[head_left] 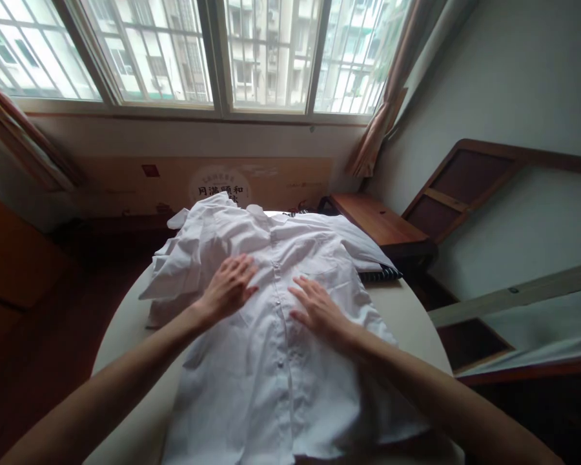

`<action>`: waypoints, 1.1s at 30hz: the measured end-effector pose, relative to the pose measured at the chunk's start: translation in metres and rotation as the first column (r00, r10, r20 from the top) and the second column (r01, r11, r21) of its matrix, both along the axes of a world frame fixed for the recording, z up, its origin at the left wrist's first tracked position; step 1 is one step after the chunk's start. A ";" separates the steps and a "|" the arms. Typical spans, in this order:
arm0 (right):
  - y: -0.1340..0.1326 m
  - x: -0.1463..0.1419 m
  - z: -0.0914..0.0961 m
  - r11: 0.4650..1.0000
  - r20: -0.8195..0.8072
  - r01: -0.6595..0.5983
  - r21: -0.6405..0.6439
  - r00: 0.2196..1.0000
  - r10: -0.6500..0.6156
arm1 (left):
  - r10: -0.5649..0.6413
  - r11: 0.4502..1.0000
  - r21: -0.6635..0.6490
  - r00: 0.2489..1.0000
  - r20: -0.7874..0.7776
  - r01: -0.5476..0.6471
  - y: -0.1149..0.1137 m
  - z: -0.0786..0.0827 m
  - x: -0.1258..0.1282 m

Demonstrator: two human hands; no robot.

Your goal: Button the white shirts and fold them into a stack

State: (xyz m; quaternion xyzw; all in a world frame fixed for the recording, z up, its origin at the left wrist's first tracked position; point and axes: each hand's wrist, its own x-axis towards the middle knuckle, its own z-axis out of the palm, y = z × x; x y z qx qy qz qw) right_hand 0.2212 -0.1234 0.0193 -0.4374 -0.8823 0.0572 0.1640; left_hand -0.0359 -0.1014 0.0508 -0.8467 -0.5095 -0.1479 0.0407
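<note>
both hands lie flat and open, palms down, on a white button-up shirt (275,361) spread front-up on a pale round surface (121,336). left hand (227,287) rests on the shirt's chest to the left of the button line, fingers spread toward the collar; right hand (319,310) rests just right of the buttons, fingers pointing up and inward. neither hand grips any cloth. the shirt lies with its collar at the far edge of the surface and its hem near the person. its front looks buttoned and mostly smooth, so the laying out and flattening appear largely done. the left sleeve (184,258) is bunched in a crumpled heap beside the body of the shirt, and no fold shows in the body yet, so straightening that side and any folding seem still to come. a dark striped cloth (380,274) peeks out from under the shirt's right shoulder. no box, basket or other container holding anything shows near the hands. beyond the surface stand a wooden side table (377,223), a printed cardboard panel (203,184) against the wall, and a barred window (198,51).
</note>
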 end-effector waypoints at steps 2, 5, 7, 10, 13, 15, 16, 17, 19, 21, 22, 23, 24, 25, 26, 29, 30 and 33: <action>-0.033 -0.003 -0.005 0.997 0.029 -0.056 -0.046 0.998 0.058 | -0.095 0.990 -0.101 0.995 0.004 0.095 -0.030 -0.020 0.009; -0.061 -0.004 -0.011 0.994 0.046 -0.082 -0.071 0.995 0.086 | -0.174 0.962 -0.215 0.985 -0.010 0.168 -0.058 -0.044 0.014; -0.067 -0.003 -0.012 0.994 0.043 -0.085 -0.064 0.995 0.088 | -0.193 0.947 -0.267 0.981 -0.029 0.179 -0.067 -0.053 0.014; -0.064 -0.004 -0.006 0.996 0.044 -0.042 -0.081 0.998 0.046 | -0.197 0.942 -0.283 0.980 -0.038 0.179 -0.071 -0.054 0.014; -0.050 -0.013 0.005 0.984 0.092 0.130 -0.122 0.989 -0.119 | -0.185 0.946 -0.272 0.983 -0.004 0.177 -0.064 -0.042 0.020; -0.038 -0.025 0.011 0.962 0.125 0.247 -0.119 0.965 -0.232 | -0.114 0.953 -0.278 0.993 0.027 0.117 -0.054 -0.032 0.027; -0.032 -0.031 0.013 0.953 0.139 0.282 -0.110 0.954 -0.267 | -0.061 0.956 -0.284 0.997 0.037 0.069 -0.048 -0.028 0.031; -0.026 -0.038 0.014 0.947 0.154 0.304 -0.098 0.945 -0.288 | -0.008 0.956 -0.294 0.999 0.041 0.020 -0.042 -0.024 0.036; -0.018 -0.051 0.013 0.944 0.191 0.322 -0.078 0.934 -0.302 | 0.073 0.946 -0.320 0.997 0.041 -0.056 -0.032 -0.022 0.046; -0.013 -0.059 0.011 0.943 0.228 0.324 -0.073 0.926 -0.301 | 0.135 0.934 -0.339 0.990 0.046 -0.112 -0.025 -0.024 0.055; -0.011 -0.061 0.010 0.942 0.243 0.326 -0.079 0.923 -0.299 | 0.165 0.930 -0.342 0.985 0.055 -0.137 -0.022 -0.026 0.059; -0.010 -0.061 0.009 0.942 0.253 0.325 -0.089 0.922 -0.294 | 0.188 0.927 -0.343 0.980 0.068 -0.154 -0.021 -0.028 0.062; -0.009 -0.061 0.008 0.941 0.257 0.323 -0.099 0.922 -0.290 | 0.202 0.926 -0.341 0.976 0.083 -0.162 -0.020 -0.030 0.065; -0.008 -0.059 0.008 0.939 0.253 0.326 -0.111 0.923 -0.291 | 0.203 0.926 -0.344 0.974 0.097 -0.158 -0.020 -0.032 0.067; -0.007 -0.056 0.008 0.934 0.238 0.334 -0.126 0.924 -0.299 | 0.194 0.925 -0.351 0.975 0.111 -0.144 -0.020 -0.033 0.068; -0.001 -0.045 0.008 0.903 0.119 0.376 -0.207 0.926 -0.359 | 0.179 0.920 -0.373 0.975 0.130 -0.119 -0.021 -0.034 0.071; 0.001 -0.041 0.008 0.889 0.058 0.385 -0.249 0.922 -0.383 | 0.186 0.917 -0.379 0.974 0.129 -0.125 -0.021 -0.034 0.072; 0.005 -0.034 0.007 0.855 -0.150 0.347 -0.385 0.891 -0.429 | 0.227 0.899 -0.407 0.967 0.118 -0.161 -0.021 -0.033 0.071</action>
